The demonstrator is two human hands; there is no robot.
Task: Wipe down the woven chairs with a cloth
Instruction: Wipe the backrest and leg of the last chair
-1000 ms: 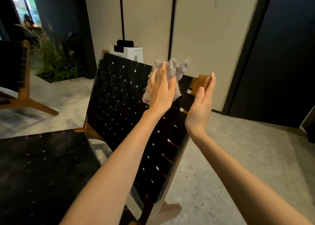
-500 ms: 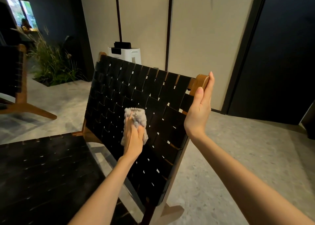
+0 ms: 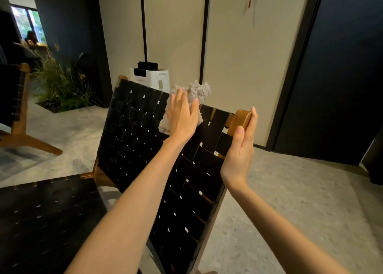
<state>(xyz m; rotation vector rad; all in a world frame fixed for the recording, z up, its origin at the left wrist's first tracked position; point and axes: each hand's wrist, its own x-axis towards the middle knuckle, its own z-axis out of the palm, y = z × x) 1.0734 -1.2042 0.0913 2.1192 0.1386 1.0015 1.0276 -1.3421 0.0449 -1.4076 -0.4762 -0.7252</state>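
A chair with a black woven backrest [image 3: 132,141] and a wooden frame stands in front of me, its woven seat [image 3: 41,222] at the lower left. My left hand [image 3: 181,116] presses a grey fluffy cloth [image 3: 194,93] flat against the top edge of the backrest, fingers straight. The cloth bunches up above the rim. My right hand [image 3: 240,149] lies flat against the wooden top right corner [image 3: 240,118] of the frame, fingers straight and together.
A second woven chair [image 3: 14,112] stands at the far left on the grey stone floor. Behind the backrest is a white box-shaped appliance [image 3: 153,79], with a grass planter [image 3: 60,87] to its left. A dark door [image 3: 339,72] fills the right.
My left hand has swept the cloth from the middle of the backrest back up to its top edge. My right hand has stayed on the frame corner.
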